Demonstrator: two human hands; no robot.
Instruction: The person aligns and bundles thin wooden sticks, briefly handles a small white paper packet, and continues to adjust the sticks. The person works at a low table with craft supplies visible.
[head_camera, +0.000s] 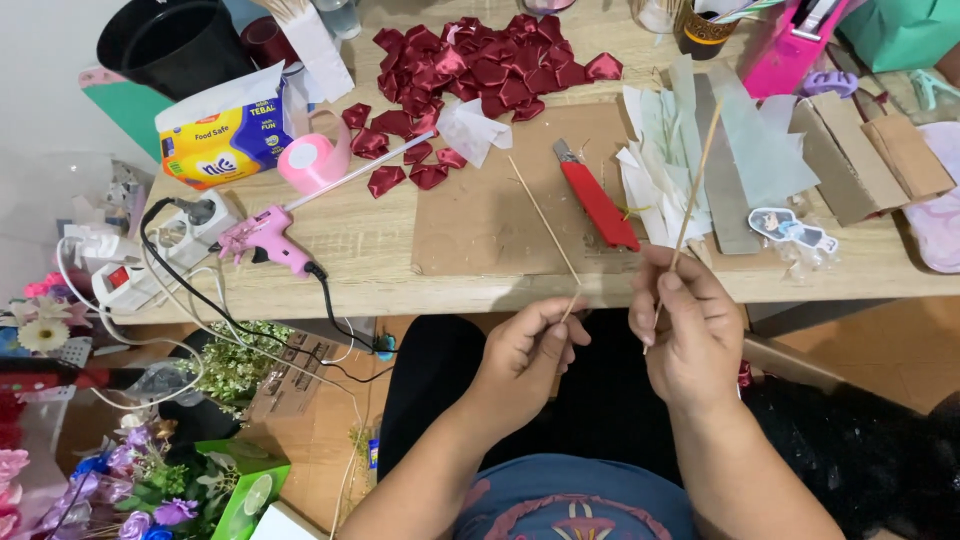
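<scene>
Head view shows the left hand (525, 350) pinching one thin wooden skewer (545, 228) and the right hand (690, 335) pinching another skewer (692, 195), both angled over the near table edge (400, 290), apparently being sorted; joining them would need steady alignment.

The top edge of the frame cuts off the black bucket (175, 40) at upper left, the cups (700, 25) at upper middle and the pink tape dispenser (790, 45) beside them. The lower end of each thin wooden skewer (545, 215) is hidden inside the closed fingers (545, 335) of the hand holding it. The right edge clips a pale pink cloth (940, 215) on the worktop (370, 235). At lower left the artificial flowers (140, 480) run out of the frame. The glue gun's black cord (345, 335) drops under the worktop edge, its end too tangled to follow. Both forearms leave at the bottom.
</scene>
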